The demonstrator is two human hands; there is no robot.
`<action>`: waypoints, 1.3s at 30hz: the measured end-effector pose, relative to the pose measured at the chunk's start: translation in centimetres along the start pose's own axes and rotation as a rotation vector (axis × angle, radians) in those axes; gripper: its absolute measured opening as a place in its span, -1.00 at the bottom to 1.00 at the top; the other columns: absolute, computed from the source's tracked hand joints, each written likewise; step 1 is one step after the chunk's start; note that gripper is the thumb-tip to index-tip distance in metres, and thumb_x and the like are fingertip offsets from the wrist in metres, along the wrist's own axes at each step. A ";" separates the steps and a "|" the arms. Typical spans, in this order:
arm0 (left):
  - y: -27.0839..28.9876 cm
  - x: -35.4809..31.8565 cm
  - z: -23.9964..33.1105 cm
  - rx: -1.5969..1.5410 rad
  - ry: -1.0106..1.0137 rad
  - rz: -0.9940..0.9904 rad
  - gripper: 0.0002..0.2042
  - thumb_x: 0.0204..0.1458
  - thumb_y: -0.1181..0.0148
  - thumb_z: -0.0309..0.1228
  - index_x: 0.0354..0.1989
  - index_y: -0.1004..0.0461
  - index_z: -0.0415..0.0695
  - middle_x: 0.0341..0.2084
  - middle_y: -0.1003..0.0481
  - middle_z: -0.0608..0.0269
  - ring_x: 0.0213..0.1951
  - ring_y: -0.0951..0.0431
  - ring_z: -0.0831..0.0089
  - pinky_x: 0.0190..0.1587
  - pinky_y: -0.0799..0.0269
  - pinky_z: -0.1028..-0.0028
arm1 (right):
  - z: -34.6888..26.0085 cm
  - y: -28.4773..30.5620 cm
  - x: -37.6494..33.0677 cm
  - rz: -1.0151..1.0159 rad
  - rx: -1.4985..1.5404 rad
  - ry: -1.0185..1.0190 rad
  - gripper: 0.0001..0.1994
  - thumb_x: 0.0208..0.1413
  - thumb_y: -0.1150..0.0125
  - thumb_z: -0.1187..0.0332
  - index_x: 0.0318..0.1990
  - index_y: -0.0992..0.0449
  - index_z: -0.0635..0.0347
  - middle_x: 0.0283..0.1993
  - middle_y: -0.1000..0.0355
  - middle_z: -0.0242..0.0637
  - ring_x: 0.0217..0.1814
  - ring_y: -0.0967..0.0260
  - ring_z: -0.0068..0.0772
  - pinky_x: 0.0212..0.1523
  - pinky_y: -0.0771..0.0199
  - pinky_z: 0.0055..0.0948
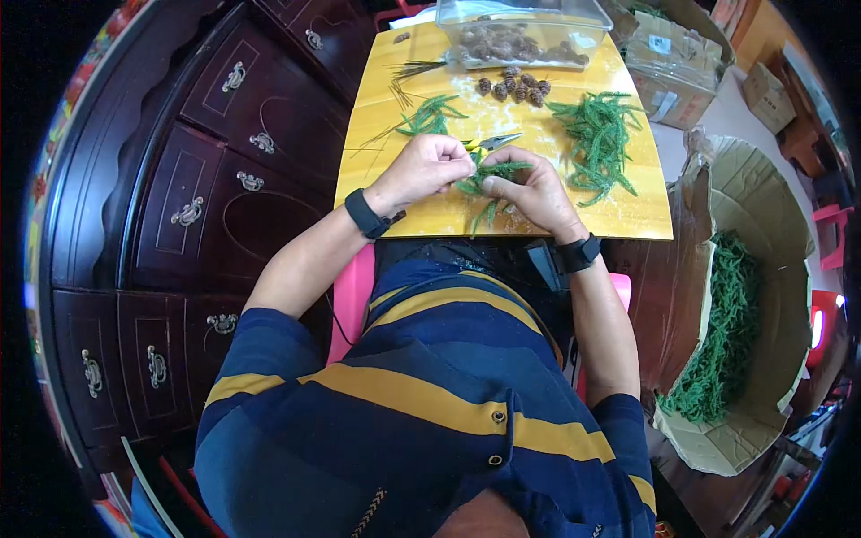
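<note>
Over the near part of the yellow table, both hands meet at a green artificial pine sprig (505, 169). My right hand (535, 190) is closed around it, thumb and fingers pinching the stem. My left hand (429, 170) is closed in a pinch at the sprig's left end; what lies between those fingertips is hidden. Just beyond my hands lie pliers (499, 141) with dark jaws and yellow handles, partly covered by my fingers. Green fronds hang below the hands near the table edge. A small bunch of green sprigs (432, 115) lies beyond my left hand.
The yellow table (641, 215) also bears a larger sprig pile (599, 143), several brown pine cones (516, 87), thin dark wires (414, 68) and a clear plastic bin (583, 40) of cones. A cardboard box (769, 179) of greenery stands right; dark drawers (193, 197) stand left.
</note>
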State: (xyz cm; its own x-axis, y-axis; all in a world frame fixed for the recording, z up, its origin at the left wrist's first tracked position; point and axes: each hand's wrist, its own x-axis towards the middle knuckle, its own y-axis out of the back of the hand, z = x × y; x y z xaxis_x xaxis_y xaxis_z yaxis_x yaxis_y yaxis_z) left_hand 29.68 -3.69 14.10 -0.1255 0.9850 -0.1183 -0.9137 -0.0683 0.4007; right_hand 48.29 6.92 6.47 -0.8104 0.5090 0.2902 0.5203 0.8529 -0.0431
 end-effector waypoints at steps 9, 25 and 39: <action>1.2 -1.3 3.8 0.379 -0.532 0.008 -0.92 0.06 -0.31 -0.54 -0.28 -0.59 -0.22 -0.47 -0.51 0.35 -0.46 -0.49 0.58 -0.38 -0.41 0.57 | -2.2 0.3 -0.5 -0.132 0.522 -0.196 -0.72 0.21 -0.29 0.39 0.03 -0.44 0.21 -0.19 -0.54 -0.39 -0.23 -0.51 -0.59 -0.15 -0.52 -0.59; 1.0 -0.9 3.5 0.826 -0.524 -0.022 -0.92 0.02 -0.26 -0.43 -0.37 -0.55 -0.16 -0.46 -0.54 0.20 -0.46 -0.54 0.26 -0.39 -0.45 0.36 | -1.0 -0.3 -0.3 -0.111 0.439 -0.167 -0.74 0.18 -0.27 0.53 0.02 -0.45 0.24 -0.18 -0.53 -0.38 -0.17 -0.49 -0.58 -0.09 -0.55 -0.53; 1.0 -1.8 4.8 0.530 -0.583 0.007 -0.78 -0.04 -0.31 -0.54 -0.18 -0.56 -0.12 -0.40 -0.55 0.26 -0.39 -0.58 0.36 -0.34 -0.51 0.43 | -1.7 0.4 -0.6 -0.135 0.529 -0.184 -0.72 0.13 -0.31 0.55 -0.02 -0.43 0.20 -0.19 -0.52 -0.41 -0.15 -0.48 -0.60 -0.04 -0.53 -0.52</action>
State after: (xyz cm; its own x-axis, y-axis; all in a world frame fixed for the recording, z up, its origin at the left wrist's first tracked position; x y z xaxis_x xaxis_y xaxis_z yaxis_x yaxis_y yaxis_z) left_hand 30.81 -4.74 19.04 0.2268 0.9188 0.3229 -0.5893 -0.1345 0.7967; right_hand 49.43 6.73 7.90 -0.9185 0.3626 0.1576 0.2412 0.8297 -0.5035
